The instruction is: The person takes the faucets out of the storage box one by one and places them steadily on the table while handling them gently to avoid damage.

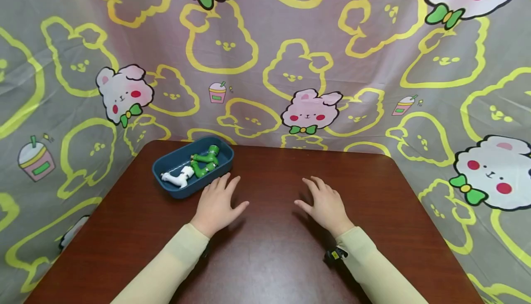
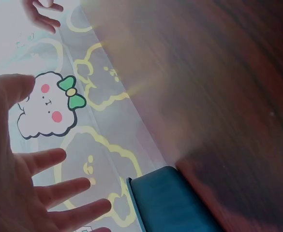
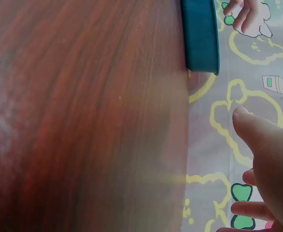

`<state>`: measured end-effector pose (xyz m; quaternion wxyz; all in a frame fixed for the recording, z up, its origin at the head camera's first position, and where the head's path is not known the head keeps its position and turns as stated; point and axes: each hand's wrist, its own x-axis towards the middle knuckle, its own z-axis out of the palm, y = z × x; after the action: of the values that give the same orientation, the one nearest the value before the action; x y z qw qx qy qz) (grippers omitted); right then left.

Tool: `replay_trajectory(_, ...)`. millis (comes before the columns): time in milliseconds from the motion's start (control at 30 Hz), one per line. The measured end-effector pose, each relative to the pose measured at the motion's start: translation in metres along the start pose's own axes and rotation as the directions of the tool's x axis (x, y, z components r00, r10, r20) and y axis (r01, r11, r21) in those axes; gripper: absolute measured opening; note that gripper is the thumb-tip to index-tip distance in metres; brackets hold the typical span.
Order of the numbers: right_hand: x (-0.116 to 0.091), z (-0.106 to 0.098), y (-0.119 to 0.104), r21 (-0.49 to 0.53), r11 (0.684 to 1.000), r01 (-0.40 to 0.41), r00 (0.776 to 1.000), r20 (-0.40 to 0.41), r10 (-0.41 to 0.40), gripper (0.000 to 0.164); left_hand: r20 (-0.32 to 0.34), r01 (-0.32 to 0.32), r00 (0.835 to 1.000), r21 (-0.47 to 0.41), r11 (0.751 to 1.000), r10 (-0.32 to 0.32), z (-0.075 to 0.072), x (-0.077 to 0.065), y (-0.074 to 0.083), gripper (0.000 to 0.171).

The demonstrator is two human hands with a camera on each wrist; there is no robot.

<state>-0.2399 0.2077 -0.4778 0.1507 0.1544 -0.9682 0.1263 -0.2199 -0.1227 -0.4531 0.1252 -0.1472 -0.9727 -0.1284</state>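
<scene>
Over the table my left hand [image 1: 215, 205] is held with its fingers spread, nothing in it. Its fingertips overlap the near right edge of a dark blue tub [image 1: 174, 192] in the head view. Inside that tub lie a white tap [image 1: 178, 178] at the left and two green taps [image 1: 204, 170], [image 1: 210, 155] at the right. My right hand [image 1: 326, 206], also with extended fingers and holding nothing, hovers over the table's right half. The left wrist view shows the spread left hand [image 2: 39, 179] beside the tub's end; in the right wrist view the right hand [image 3: 272, 169] is partly cut off.
The brown wooden table [image 1: 265, 258] ends at the back and sides against a hanging cloth [image 1: 265, 27] printed with bunnies and yellow outlines. A small black device [image 1: 333, 255] sits at the right wrist.
</scene>
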Motion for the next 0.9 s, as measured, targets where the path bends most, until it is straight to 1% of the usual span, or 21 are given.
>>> replay_trajectory(133,0.0001,-0.0017,-0.0001,0.002,1.000,0.012,1.000,-0.025,-0.012,0.074,-0.043,-0.011,0.999,-0.008,1.000,0.011,-0.0011,0.0000,0.0009,0.074)
replay_trajectory(233,0.0004,-0.0041,-0.0006,0.002,1.000,0.021,0.999,-0.029,-0.021,0.073,-0.058,-0.014,0.998,-0.013,1.000,0.013,-0.0024,0.0004,0.0012,0.071)
replay_trajectory(600,-0.0002,-0.0065,-0.0015,-0.017,0.999,0.042,0.998,-0.036,-0.043,0.072,-0.072,-0.025,0.997,-0.008,1.000,0.025,0.0007,-0.0013,-0.0012,0.068)
replay_trajectory(900,-0.0014,-0.0071,-0.0026,-0.024,0.998,0.059,0.997,-0.048,-0.060,0.072,-0.074,-0.028,0.997,-0.010,1.000,0.027,-0.0003,-0.0022,-0.0011,0.068)
